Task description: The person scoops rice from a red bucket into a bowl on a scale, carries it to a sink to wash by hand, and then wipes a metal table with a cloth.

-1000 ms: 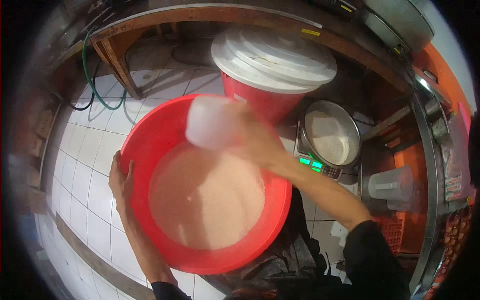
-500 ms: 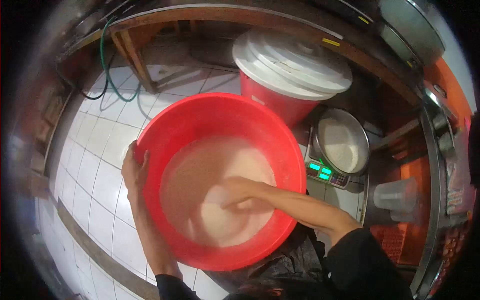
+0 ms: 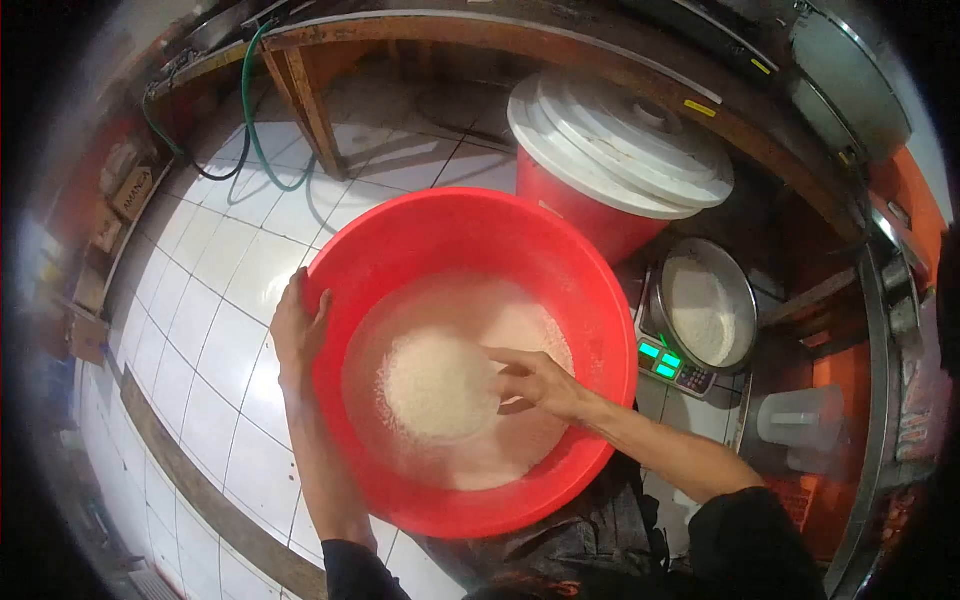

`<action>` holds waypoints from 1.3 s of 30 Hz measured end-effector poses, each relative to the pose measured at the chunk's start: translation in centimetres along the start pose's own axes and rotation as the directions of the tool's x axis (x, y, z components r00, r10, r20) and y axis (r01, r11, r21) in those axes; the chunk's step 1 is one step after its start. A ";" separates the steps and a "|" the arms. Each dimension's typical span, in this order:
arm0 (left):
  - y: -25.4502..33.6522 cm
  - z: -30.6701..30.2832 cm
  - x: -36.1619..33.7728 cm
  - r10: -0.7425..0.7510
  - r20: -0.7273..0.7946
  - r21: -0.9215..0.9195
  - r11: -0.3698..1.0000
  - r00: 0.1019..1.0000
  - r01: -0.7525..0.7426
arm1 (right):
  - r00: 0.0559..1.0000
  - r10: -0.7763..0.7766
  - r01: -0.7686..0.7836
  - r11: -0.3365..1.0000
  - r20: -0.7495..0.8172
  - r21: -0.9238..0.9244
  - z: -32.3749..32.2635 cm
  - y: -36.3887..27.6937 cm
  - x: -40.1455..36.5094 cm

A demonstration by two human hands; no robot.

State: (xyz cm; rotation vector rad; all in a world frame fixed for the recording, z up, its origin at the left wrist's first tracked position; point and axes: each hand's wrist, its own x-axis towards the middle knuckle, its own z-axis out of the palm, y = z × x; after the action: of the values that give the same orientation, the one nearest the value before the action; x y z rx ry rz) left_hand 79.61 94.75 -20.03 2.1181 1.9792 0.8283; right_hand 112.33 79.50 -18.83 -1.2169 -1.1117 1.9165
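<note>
A large red tub holds pale, rice-like grains over its bottom. My left hand grips the tub's left rim, with the thumb over the edge. Inside the tub, my right hand has its fingers bent at the right edge of a round, whitish mass of grains. Its outline looks like a filled bowl, but the grains hide any wall, and blur softens its left edge. Loose grains scatter around that edge.
Behind the tub stands a red bin with a white lid. To the right, a metal bowl of pale contents rests on a digital scale. A clear plastic jug is farther right. A green hose hangs by the wooden table.
My right hand has moved right and slightly up inside the tub, and the round pale mass now shows whole on its left. My left hand stays on the rim. The whole view has shifted slightly.
</note>
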 end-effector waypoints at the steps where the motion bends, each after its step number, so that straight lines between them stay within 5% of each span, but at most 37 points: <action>1: 0.2 0.1 0.3 0.008 -0.006 -0.005 1.000 1.000 -0.008 | 0.997 -0.058 0.058 0.998 -0.043 0.000 0.1 -0.4 -0.6; 9: 1.0 -0.5 -0.3 -0.067 0.042 -0.015 0.998 0.997 0.068 | 0.988 -0.060 0.093 0.968 -0.144 0.235 -1.1 0.1 -4.0; 13: 1.1 -0.6 -0.4 -0.070 0.060 0.019 0.997 0.996 0.069 | 0.926 -0.024 0.187 0.897 -0.378 0.400 -4.1 1.2 -9.0; 18: 0.4 -0.2 -0.3 -0.078 0.054 -0.011 0.997 0.995 0.079 | 0.649 -0.061 0.393 0.881 -0.759 0.265 -7.8 -1.6 -17.0; 22: 0.9 -0.4 -0.4 -0.103 0.072 -0.018 0.994 0.992 0.104 | 0.489 -0.118 0.522 0.833 -0.864 0.182 -14.4 -1.4 -21.0; 24: 1.0 -0.3 -0.4 -0.119 0.072 0.011 0.993 0.990 0.119 | 0.223 -0.162 0.442 0.896 -0.961 -0.048 -18.3 -0.1 -21.5; 25: 1.1 -0.5 -0.3 -0.122 0.068 0.013 0.992 0.990 0.122 | 0.228 -0.164 0.443 0.895 -0.960 -0.048 -20.5 0.5 -21.1; 27: 1.4 -0.6 -0.5 -0.126 0.071 0.005 0.992 0.990 0.125 | -0.041 -0.323 0.205 0.923 -0.946 -0.324 -24.7 2.1 -20.4; 28: 1.4 -0.6 -0.5 -0.124 0.071 0.005 0.992 0.990 0.123 | -0.042 -0.322 0.206 0.924 -0.946 -0.323 -26.7 2.6 -20.3; 30: 1.4 -0.7 -0.3 -0.119 0.079 0.016 0.993 0.990 0.118 | -0.204 -0.624 -0.561 0.706 -0.754 -0.432 -29.3 2.6 -19.6; 32: 1.0 -0.6 -0.4 -0.107 0.070 0.022 0.994 0.992 0.106 | -0.160 -0.639 -0.556 0.688 -0.753 -0.466 -30.1 2.8 -19.6; 34: 1.1 -0.4 -0.3 -0.093 0.058 0.025 0.995 0.994 0.092 | 0.025 -0.759 -0.646 0.484 -0.651 -0.590 -31.5 3.4 -19.8; 37: 1.7 -0.5 -0.4 -0.094 0.045 0.000 0.996 0.995 0.094 | 0.147 -0.779 -0.687 0.363 -0.609 -0.630 -31.8 3.4 -20.2; 39: 1.4 -0.3 -0.3 -0.123 0.049 0.004 0.992 0.991 0.123 | 0.109 -0.792 -0.682 0.379 -0.600 -0.625 -31.9 3.2 -20.3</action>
State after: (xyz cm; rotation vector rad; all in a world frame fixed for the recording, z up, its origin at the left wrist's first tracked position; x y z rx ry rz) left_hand 80.71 94.14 -19.22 1.9737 2.0606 0.7473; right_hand 149.48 71.79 -20.58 -2.3660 -1.2030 -0.5401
